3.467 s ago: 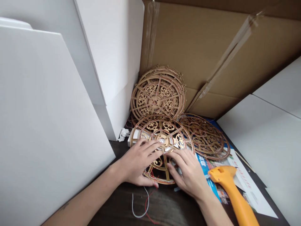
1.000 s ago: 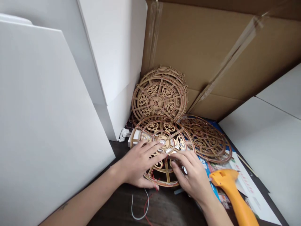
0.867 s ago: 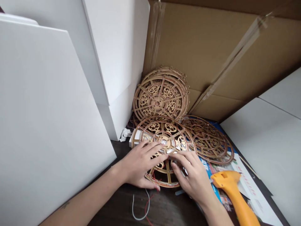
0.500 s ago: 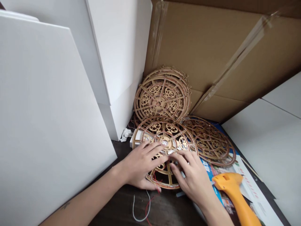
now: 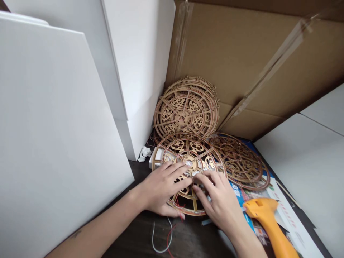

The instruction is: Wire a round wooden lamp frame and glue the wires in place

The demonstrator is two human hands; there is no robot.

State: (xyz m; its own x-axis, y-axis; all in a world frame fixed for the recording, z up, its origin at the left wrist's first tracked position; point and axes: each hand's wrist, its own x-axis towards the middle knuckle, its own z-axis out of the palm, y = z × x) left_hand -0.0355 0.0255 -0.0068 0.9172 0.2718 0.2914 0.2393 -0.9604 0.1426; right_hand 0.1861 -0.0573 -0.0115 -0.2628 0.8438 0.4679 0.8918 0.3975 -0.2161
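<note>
Resting on the disc (image 5: 194, 163), the left hand (image 5: 163, 186) lies palm down with its fingers spread, their tips reaching toward the hub and the thumb at the near rim. The right hand (image 5: 219, 193) is curled over the near right part of the disc, its thumb and index finger close together by the left index fingertip; I cannot tell whether they pinch anything. The disc sits in the middle of the table (image 5: 129, 233), over a white block (image 5: 155, 161) that shows at its left edge. Red wire (image 5: 177, 205) runs by the left thumb, and a white wire (image 5: 161, 252) loops on the table, near. A stack of similar discs (image 5: 184, 116) leans up on the far side, before the cardboard (image 5: 228, 53); more discs (image 5: 239, 163) lie to the right, partly over papers (image 5: 290, 218). On the papers, right of the right hand, is an orange glue gun (image 5: 264, 213). Crumpled tissue (image 5: 144, 153) lies far left, beside the white panels (image 5: 53, 125).
</note>
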